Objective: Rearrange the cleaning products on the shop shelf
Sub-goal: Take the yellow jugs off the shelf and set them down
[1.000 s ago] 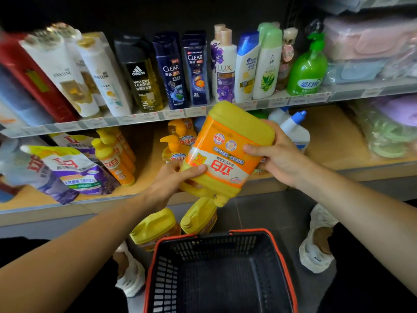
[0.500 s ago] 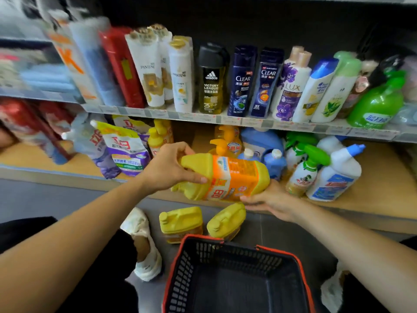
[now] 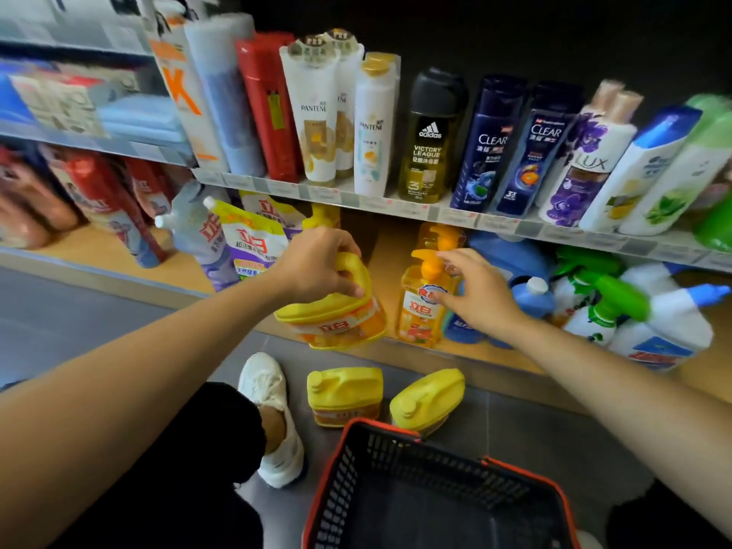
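Observation:
My left hand (image 3: pixel 317 263) grips the handle of a big yellow detergent jug (image 3: pixel 336 315), which stands upright at the front edge of the lower wooden shelf (image 3: pixel 380 251). Just right of it is an orange pump bottle (image 3: pixel 422 307). My right hand (image 3: pixel 475 291) reaches to that pump bottle, its fingers spread and touching the bottle's shoulder. Two more yellow jugs (image 3: pixel 344 394) (image 3: pixel 427 398) lie on the floor below the shelf edge.
A black basket with a red rim (image 3: pixel 435 489) sits on the grey floor in front of me. Refill pouches (image 3: pixel 245 239) stand left on the lower shelf, spray and cleaner bottles (image 3: pixel 633 318) right. Shampoo bottles (image 3: pixel 427 140) line the upper shelf. A white shoe (image 3: pixel 273 418) is near the jugs.
The yellow jug has gone from lying sideways between both hands to standing on the lower shelf under my left hand. My right hand let go of it and moved to the orange pump bottle.

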A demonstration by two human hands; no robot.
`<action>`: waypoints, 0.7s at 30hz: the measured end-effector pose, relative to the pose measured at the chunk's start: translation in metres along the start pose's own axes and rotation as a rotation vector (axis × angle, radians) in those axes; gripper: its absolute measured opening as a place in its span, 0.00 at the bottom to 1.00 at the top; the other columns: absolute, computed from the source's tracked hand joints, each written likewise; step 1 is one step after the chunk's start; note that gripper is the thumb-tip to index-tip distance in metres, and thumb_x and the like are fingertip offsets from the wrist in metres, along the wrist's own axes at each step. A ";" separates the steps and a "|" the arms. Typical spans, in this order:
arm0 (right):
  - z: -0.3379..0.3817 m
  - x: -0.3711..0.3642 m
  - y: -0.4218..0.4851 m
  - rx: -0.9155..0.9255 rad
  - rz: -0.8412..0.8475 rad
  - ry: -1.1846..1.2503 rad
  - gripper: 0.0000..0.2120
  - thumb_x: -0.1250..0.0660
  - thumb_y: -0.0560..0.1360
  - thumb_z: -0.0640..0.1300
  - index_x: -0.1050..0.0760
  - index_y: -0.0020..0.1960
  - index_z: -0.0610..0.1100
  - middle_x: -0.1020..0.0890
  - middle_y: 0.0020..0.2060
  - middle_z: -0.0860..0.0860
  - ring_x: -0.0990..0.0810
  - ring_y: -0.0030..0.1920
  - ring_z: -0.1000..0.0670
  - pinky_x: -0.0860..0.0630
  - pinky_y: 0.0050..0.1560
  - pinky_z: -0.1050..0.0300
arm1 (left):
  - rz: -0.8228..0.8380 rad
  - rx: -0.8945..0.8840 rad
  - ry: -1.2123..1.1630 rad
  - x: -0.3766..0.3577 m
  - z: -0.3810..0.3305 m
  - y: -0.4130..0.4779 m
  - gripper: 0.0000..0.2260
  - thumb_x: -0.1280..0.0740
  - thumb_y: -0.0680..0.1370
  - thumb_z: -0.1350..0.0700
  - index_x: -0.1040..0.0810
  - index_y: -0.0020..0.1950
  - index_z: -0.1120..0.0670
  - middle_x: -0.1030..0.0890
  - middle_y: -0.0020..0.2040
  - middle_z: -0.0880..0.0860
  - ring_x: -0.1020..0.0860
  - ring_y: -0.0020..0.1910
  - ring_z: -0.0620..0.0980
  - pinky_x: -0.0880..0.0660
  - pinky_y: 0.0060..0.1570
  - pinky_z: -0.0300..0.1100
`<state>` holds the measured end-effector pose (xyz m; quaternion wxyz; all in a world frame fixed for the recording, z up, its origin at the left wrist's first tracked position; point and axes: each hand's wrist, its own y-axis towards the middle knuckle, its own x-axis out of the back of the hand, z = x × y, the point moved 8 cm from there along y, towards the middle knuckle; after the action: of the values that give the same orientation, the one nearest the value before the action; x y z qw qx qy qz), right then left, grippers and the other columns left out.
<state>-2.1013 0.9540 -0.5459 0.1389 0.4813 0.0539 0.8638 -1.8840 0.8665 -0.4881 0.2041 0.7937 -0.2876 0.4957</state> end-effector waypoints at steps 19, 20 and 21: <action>-0.050 -0.040 0.016 0.181 0.039 -0.056 0.45 0.25 0.72 0.43 0.49 0.77 0.63 0.24 0.66 0.49 0.29 0.67 0.45 0.24 0.58 0.45 | -0.002 0.099 0.130 -0.068 0.024 0.095 0.24 0.22 0.73 0.54 0.21 0.68 0.49 0.19 0.60 0.51 0.20 0.57 0.53 0.21 0.54 0.48; -0.050 -0.040 0.016 0.174 0.042 -0.063 0.45 0.25 0.72 0.43 0.49 0.77 0.62 0.24 0.66 0.49 0.29 0.66 0.45 0.25 0.58 0.45 | 0.004 0.110 0.166 -0.069 0.030 0.086 0.27 0.21 0.72 0.53 0.24 0.70 0.48 0.20 0.63 0.51 0.22 0.60 0.54 0.22 0.57 0.50; -0.049 -0.041 0.016 0.167 0.048 -0.067 0.45 0.25 0.72 0.43 0.49 0.77 0.62 0.25 0.66 0.49 0.29 0.66 0.45 0.25 0.58 0.45 | -0.009 0.129 0.216 -0.070 0.038 0.076 0.30 0.21 0.72 0.52 0.26 0.73 0.48 0.22 0.66 0.52 0.24 0.64 0.55 0.23 0.60 0.52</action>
<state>-2.1258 0.9284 -0.6018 0.0791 0.5211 0.1095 0.8428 -1.9321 0.8042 -0.5648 0.1848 0.7483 -0.2277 0.5950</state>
